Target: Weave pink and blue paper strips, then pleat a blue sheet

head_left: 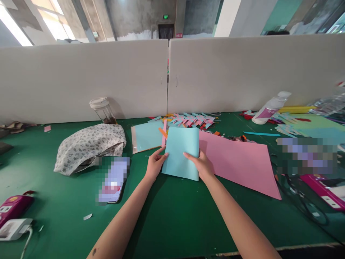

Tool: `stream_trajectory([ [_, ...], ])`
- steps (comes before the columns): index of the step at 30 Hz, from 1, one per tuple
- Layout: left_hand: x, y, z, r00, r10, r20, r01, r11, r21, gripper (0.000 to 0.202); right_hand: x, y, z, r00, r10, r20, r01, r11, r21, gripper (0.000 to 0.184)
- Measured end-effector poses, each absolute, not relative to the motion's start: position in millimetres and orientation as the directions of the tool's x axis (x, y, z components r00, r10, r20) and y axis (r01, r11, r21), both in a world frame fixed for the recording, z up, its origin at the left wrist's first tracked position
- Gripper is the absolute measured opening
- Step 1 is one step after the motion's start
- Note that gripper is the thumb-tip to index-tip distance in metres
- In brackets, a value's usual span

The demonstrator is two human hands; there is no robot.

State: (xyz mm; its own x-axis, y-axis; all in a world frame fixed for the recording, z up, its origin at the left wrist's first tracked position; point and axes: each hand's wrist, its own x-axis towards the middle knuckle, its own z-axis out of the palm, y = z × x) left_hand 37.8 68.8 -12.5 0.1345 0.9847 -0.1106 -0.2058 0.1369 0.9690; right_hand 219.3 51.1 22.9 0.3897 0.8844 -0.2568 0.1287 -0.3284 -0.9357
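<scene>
Between my two hands a light blue sheet of paper (pixel 181 158), apparently folded, is held up off the green table. My left hand (pixel 155 163) grips its left edge with the thumb on the near face. My right hand (pixel 203 165) closes on the right edge, its thumb lying across the front; the other fingers are partly hidden behind. A large pink sheet of paper (pixel 242 165) lies to the right, partly behind my right hand. Behind the left side, another light blue sheet (pixel 148 136) lies flat, with a pink strip (pixel 164 133) and an orange strip (pixel 162 133) near it.
Folded pink and blue paper pieces (pixel 192 119) lie along the white partition (pixel 107 75). Left are a patterned cloth pouch (pixel 91 145), a phone (pixel 114 180) and a lidded cup (pixel 102 109). Right are a white bottle (pixel 271 108), cables (pixel 299 198) and a magenta power strip (pixel 323 190).
</scene>
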Motion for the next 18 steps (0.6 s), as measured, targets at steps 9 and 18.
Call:
stream_trajectory([
  [9,37.2,67.7,-13.0,0.151,0.984,-0.089,-0.182,0.116,0.976,0.063,220.9,50.8,22.2,0.387,0.881,-0.272,0.122,-0.342,-0.932,0.051],
  [18,36.5,66.2,-9.5,0.141,0.987,-0.072,-0.13,0.091,0.987,0.062,222.1,49.4,24.3,0.348,0.894,-0.282,0.101,-0.335,-0.937,0.042],
])
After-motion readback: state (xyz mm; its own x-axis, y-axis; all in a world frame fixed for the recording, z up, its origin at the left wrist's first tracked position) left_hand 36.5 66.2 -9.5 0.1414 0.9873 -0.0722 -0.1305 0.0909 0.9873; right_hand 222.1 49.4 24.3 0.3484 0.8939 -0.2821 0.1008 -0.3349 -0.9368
